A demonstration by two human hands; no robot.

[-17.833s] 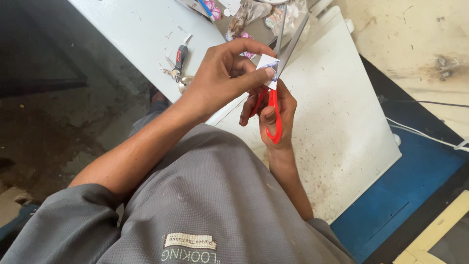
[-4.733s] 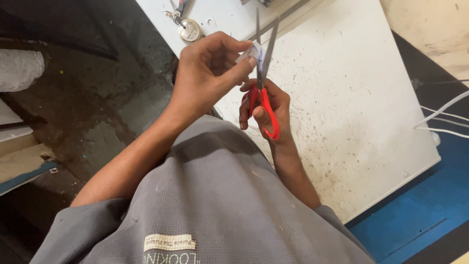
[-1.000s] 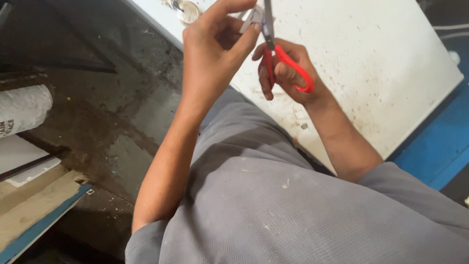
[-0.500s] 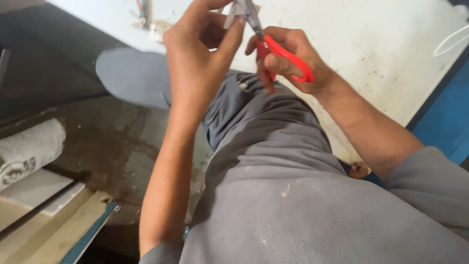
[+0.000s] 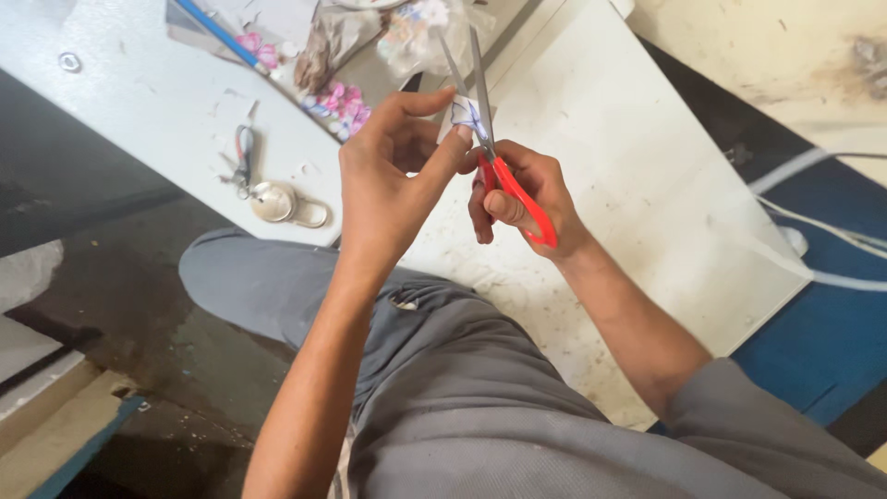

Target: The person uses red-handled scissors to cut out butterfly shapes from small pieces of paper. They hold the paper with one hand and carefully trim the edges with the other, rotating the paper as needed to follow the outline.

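Observation:
My left hand point(image 5: 388, 189) pinches a small white paper piece with a bluish print point(image 5: 465, 113) between thumb and fingertips. My right hand point(image 5: 522, 199) grips red-handled scissors point(image 5: 504, 176); their blades are slightly apart and point up past the paper piece, touching its edge. Both hands are raised above my grey-clad lap, in front of a white board point(image 5: 637, 166).
A grey-white table top point(image 5: 139, 92) at upper left carries a padlock with keys point(image 5: 273, 199), a blue pencil point(image 5: 217, 32), flower-print paper scraps point(image 5: 342, 97) and a crumpled clear wrapper point(image 5: 416, 28). White cables point(image 5: 813, 231) cross a blue mat at right. Dark floor lies at left.
The view has tilted up, showing more of the table top and its scraps. My hands stay together with the paper piece and scissors; the blades now reach higher past the paper.

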